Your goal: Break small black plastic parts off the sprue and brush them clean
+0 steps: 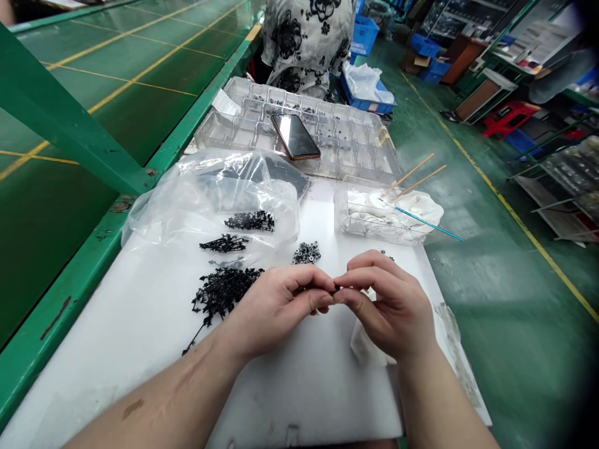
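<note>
My left hand (281, 302) and my right hand (386, 302) meet over the white table (140, 330), fingertips pinched together on a tiny black part (336, 289) that is mostly hidden. Just left of my left hand lies a heap of black plastic sprues (219, 293). Two smaller black sprue bunches (224, 244) (250, 221) rest on a clear plastic bag (210, 193) behind it. A small pile of grey metal rings (306, 253) sits just beyond my fingers.
A phone (295, 136) lies on clear compartment trays (346, 143) at the table's far end. A clear tray (374, 215) with white cloth and thin sticks stands at the right. A person in a flowered top (304, 37) stands beyond. A green bench (93, 112) borders the left.
</note>
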`<action>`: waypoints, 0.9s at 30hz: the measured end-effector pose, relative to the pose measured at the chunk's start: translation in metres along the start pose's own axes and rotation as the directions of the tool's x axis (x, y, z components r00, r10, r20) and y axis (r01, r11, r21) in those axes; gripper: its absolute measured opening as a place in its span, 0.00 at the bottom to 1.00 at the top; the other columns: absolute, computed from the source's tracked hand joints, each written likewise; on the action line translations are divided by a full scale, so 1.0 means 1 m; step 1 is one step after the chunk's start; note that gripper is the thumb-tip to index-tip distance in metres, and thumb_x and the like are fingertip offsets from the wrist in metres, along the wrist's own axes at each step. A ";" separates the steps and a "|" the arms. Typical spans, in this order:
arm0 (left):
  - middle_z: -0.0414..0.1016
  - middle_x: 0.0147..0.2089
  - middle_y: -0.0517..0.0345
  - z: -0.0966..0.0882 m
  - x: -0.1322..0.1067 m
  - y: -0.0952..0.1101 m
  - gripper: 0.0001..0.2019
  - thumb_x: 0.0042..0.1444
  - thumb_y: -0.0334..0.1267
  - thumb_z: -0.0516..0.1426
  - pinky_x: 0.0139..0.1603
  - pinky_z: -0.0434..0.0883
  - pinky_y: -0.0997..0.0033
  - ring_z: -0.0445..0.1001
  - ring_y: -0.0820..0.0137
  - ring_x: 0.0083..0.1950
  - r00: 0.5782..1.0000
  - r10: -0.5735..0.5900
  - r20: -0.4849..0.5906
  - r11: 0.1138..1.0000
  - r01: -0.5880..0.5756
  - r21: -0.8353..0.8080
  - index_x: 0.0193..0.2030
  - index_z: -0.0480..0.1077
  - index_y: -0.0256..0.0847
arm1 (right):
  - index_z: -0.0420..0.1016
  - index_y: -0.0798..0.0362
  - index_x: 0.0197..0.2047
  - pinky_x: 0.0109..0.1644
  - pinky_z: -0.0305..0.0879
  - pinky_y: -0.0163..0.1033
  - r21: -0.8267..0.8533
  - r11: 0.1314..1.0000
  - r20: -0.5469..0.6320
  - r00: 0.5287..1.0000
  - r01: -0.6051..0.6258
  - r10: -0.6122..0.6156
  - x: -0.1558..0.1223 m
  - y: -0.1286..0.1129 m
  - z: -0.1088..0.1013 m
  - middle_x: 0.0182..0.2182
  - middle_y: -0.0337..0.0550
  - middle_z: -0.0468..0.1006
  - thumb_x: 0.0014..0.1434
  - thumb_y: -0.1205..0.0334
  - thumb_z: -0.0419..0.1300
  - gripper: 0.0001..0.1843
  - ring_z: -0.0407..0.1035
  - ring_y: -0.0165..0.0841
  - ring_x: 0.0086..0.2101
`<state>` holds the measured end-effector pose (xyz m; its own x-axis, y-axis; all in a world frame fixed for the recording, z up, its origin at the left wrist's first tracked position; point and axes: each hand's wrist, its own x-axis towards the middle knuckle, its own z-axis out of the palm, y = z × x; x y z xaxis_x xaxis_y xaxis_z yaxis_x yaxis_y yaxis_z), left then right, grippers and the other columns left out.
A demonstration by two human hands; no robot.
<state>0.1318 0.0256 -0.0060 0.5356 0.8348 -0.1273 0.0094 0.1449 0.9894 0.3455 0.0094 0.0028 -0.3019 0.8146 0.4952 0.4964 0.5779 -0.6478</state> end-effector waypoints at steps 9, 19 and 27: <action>0.84 0.36 0.59 0.004 -0.004 -0.001 0.05 0.70 0.39 0.61 0.40 0.76 0.73 0.79 0.72 0.36 0.999 -0.038 -0.031 0.993 0.034 -0.115 0.43 0.77 0.42 | 0.79 0.48 0.45 0.44 0.70 0.46 -0.028 0.961 -0.590 0.780 -0.274 0.206 -0.005 0.022 -0.010 0.38 0.45 0.77 0.70 0.58 0.63 0.05 0.72 0.38 0.38; 0.87 0.42 0.51 0.003 -0.009 -0.003 0.10 0.72 0.46 0.58 0.38 0.74 0.70 0.81 0.66 0.37 0.992 -0.123 0.026 0.992 0.123 0.024 0.48 0.74 0.42 | 0.66 0.47 0.50 0.26 0.60 0.36 0.621 0.687 -0.728 0.049 -0.377 0.684 -0.012 0.090 -0.074 0.35 0.35 0.66 0.55 0.50 0.69 0.24 0.60 0.28 0.27; 0.86 0.40 0.53 0.007 -0.011 0.000 0.11 0.71 0.48 0.59 0.37 0.73 0.70 0.79 0.67 0.36 0.987 -0.155 -0.040 0.988 0.155 0.007 0.44 0.75 0.43 | 0.72 0.52 0.38 0.21 0.55 0.31 0.799 0.566 -0.555 0.116 -0.203 0.824 -0.003 0.106 -0.069 0.29 0.33 0.70 0.46 0.52 0.76 0.23 0.60 0.25 0.24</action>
<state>0.1323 0.0128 -0.0038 0.4938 0.8228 -0.2814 0.0984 0.2686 0.9582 0.4551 0.0644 -0.0274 0.8255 0.5427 -0.1551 -0.3077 0.2024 -0.9297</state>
